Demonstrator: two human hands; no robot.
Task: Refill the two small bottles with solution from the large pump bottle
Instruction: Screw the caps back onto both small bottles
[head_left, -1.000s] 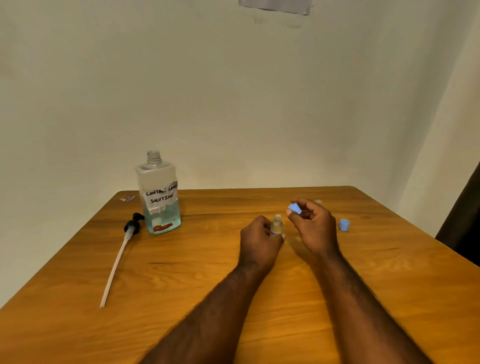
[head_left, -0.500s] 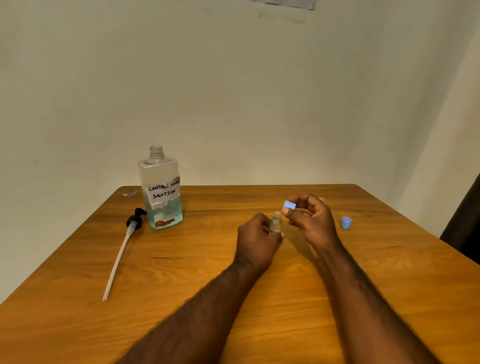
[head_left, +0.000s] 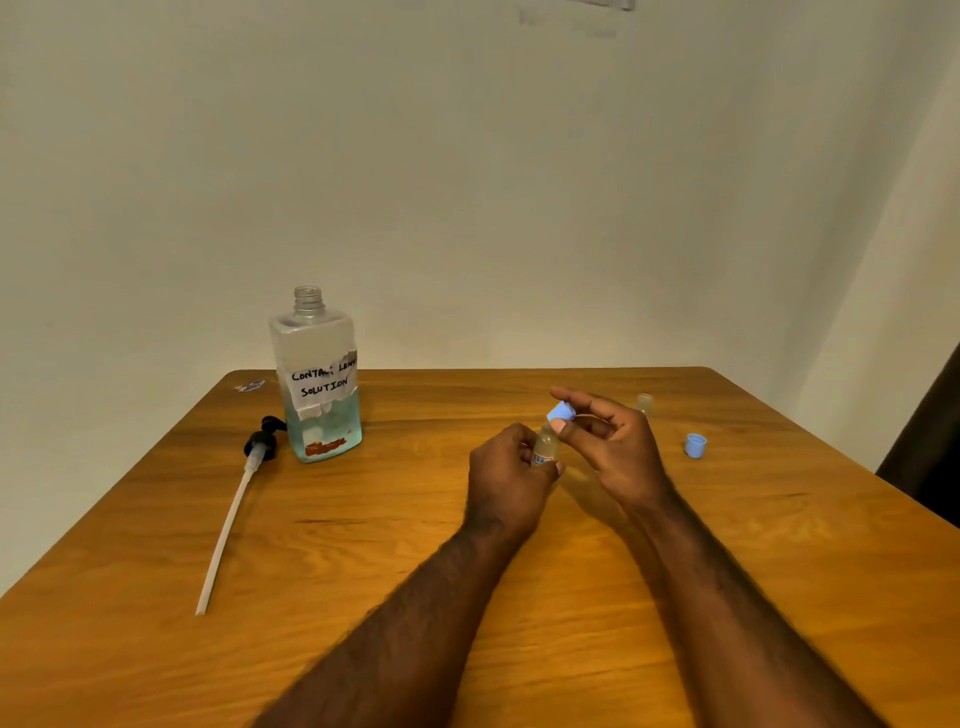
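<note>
My left hand (head_left: 511, 478) grips a small clear bottle (head_left: 545, 447) upright near the table's middle. My right hand (head_left: 613, 447) pinches a blue cap (head_left: 561, 413) between thumb and forefinger, just above that bottle's mouth. A second small clear bottle (head_left: 644, 402) stands uncapped behind my right hand, mostly hidden. Its blue cap (head_left: 695, 446) lies on the table to the right. The large bottle (head_left: 319, 379), labelled contact lens solution, stands open at the back left, about a third full of blue liquid.
The black pump head with its long white tube (head_left: 234, 514) lies on the wooden table (head_left: 363, 545) left of the large bottle. A small scrap (head_left: 250, 386) lies at the back left corner. A wall stands close behind the table.
My right hand has brought the blue cap down and leftward, closer to the mouth of the small bottle. My left hand keeps holding the bottle in place.
</note>
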